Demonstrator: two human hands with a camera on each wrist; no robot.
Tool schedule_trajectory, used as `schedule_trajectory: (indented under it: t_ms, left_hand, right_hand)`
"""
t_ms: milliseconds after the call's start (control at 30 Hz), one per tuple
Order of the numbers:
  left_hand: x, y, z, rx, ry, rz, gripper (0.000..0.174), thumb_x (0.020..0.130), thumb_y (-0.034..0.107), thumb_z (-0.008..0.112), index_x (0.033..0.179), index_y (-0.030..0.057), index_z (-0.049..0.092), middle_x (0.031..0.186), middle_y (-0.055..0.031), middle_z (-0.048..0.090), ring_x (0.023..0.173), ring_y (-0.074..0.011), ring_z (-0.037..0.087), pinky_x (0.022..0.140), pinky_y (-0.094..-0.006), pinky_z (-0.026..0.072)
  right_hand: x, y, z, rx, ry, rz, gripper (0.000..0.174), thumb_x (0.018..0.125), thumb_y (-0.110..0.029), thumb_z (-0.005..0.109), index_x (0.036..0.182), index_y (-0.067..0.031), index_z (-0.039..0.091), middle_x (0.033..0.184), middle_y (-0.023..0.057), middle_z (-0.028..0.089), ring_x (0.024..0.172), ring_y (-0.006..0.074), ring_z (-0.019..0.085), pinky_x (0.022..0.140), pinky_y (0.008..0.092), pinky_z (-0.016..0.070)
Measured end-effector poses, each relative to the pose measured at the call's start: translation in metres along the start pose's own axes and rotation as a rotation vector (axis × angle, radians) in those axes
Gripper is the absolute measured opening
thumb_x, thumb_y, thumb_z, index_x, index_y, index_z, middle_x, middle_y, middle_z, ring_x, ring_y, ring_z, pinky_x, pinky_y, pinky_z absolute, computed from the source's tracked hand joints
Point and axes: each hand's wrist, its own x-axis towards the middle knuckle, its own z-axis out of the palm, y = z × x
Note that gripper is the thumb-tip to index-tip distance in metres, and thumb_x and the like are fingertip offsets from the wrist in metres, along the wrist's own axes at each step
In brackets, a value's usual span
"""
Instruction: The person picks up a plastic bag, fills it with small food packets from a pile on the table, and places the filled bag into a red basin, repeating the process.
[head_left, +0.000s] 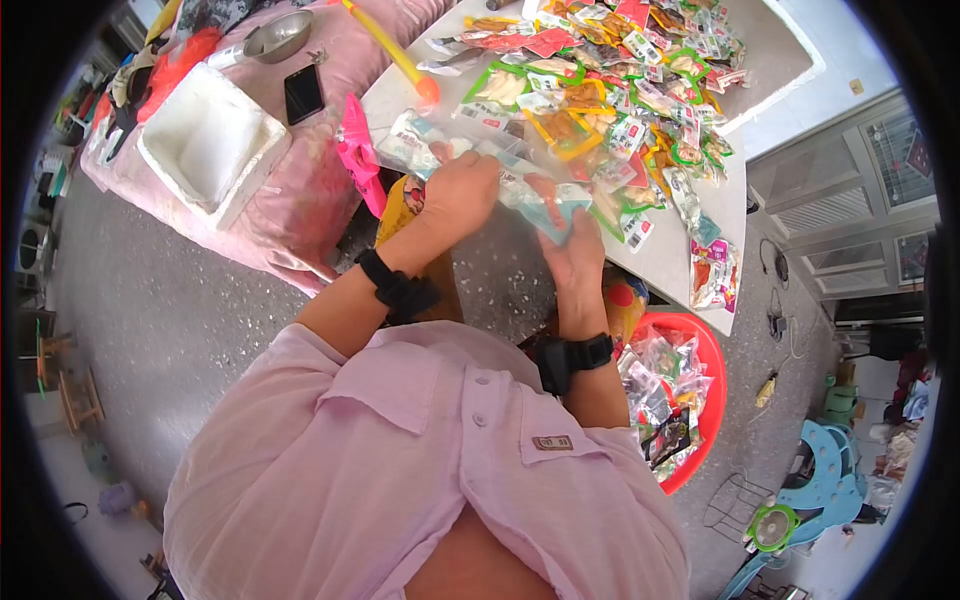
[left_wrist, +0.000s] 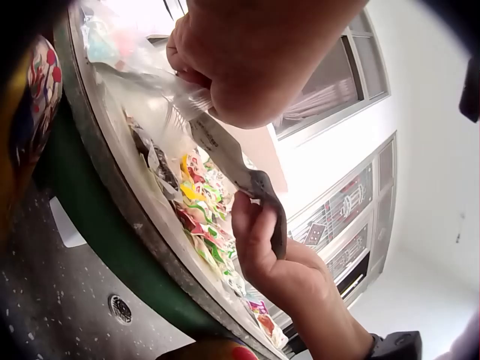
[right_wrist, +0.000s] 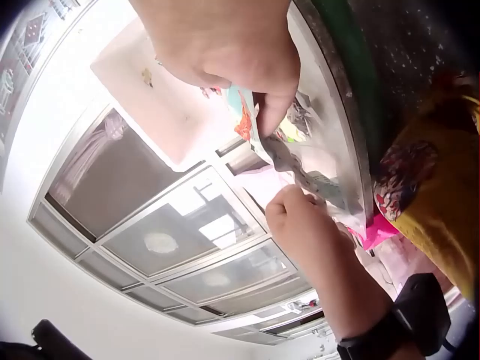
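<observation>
Between my two hands stretches a clear plastic food packet [head_left: 530,190] with blue and white print and something reddish inside. My left hand [head_left: 465,190] grips its left end with curled fingers. The right hand [head_left: 577,250] pinches the other end between thumb and fingers, as the left wrist view also shows at the packet's dark back [left_wrist: 232,157]. More clear packaging [head_left: 410,145] with blue and white print lies on the table just beyond the left hand. A heap of colourful sealed snack packets [head_left: 620,100] lies beyond both hands.
A white table [head_left: 650,275] carries the heap, beside a white foam box [head_left: 780,75]. A red basin [head_left: 712,400] of packets stands at lower right. At left, a pink-covered surface [head_left: 250,245] holds another foam box [head_left: 170,150], phone [head_left: 303,93] and metal pan [head_left: 280,38].
</observation>
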Motion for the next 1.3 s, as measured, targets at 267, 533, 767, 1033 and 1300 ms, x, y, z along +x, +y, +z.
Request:
schedule_trajectory:
  t_ms: [267, 533, 767, 1033, 1300]
  left_hand:
    - [0.002, 0.003, -0.002, -0.020, 0.032, 0.021, 0.005, 0.069, 0.010, 0.050, 0.068, 0.0056, 0.048, 0.065, -0.0111, 0.050, 0.059, -0.0309, 0.052, 0.053, -0.0393, 0.0425]
    - [0.001, 0.018, 0.003, -0.089, -0.064, 0.062, 0.006, 0.071, 0.011, 0.046, 0.072, 0.0061, 0.050, 0.064, -0.0099, 0.049, 0.059, -0.0294, 0.052, 0.051, -0.0390, 0.0429]
    - [0.007, 0.024, 0.001, -0.259, -0.058, 0.062, 0.005, 0.070, 0.011, 0.047, 0.070, 0.0064, 0.049, 0.067, -0.0099, 0.049, 0.061, -0.0286, 0.053, 0.051, -0.0377, 0.0432]
    - [-0.002, 0.008, 0.008, -0.019, -0.150, 0.168, 0.008, 0.065, 0.013, 0.051, 0.068, 0.0074, 0.046, 0.066, -0.0097, 0.047, 0.058, -0.0279, 0.052, 0.050, -0.0362, 0.0430]
    - [0.006, 0.006, 0.012, -0.081, -0.133, 0.193, 0.006, 0.066, 0.013, 0.050, 0.068, 0.0082, 0.047, 0.065, -0.0096, 0.046, 0.060, -0.0280, 0.051, 0.051, -0.0366, 0.0422]
  right_hand:
    - [-0.002, -0.008, -0.002, 0.094, -0.039, 0.013, 0.025, 0.088, -0.016, 0.033, 0.109, -0.0035, 0.036, 0.108, 0.0132, 0.045, 0.097, 0.0264, 0.049, 0.080, 0.0441, 0.0425]
    - [-0.009, 0.023, 0.035, -0.079, 0.085, -0.091, 0.019, 0.083, -0.009, 0.033, 0.099, -0.0014, 0.041, 0.096, 0.0126, 0.047, 0.085, 0.0245, 0.050, 0.070, 0.0383, 0.0437]
    - [0.017, 0.031, 0.028, -0.079, 0.038, -0.054, 0.020, 0.084, -0.018, 0.037, 0.095, -0.0024, 0.043, 0.091, 0.0103, 0.048, 0.083, 0.0229, 0.050, 0.065, 0.0351, 0.0443]
    - [0.027, 0.030, 0.002, -1.093, -0.494, -0.244, 0.009, 0.078, -0.010, 0.043, 0.080, -0.0016, 0.047, 0.064, 0.0055, 0.049, 0.051, 0.0117, 0.046, 0.042, 0.0245, 0.0370]
    - [0.050, 0.043, 0.002, -0.826, -0.219, -0.395, 0.003, 0.072, -0.004, 0.047, 0.073, -0.0018, 0.049, 0.061, 0.0049, 0.049, 0.053, 0.0149, 0.047, 0.044, 0.0260, 0.0378]
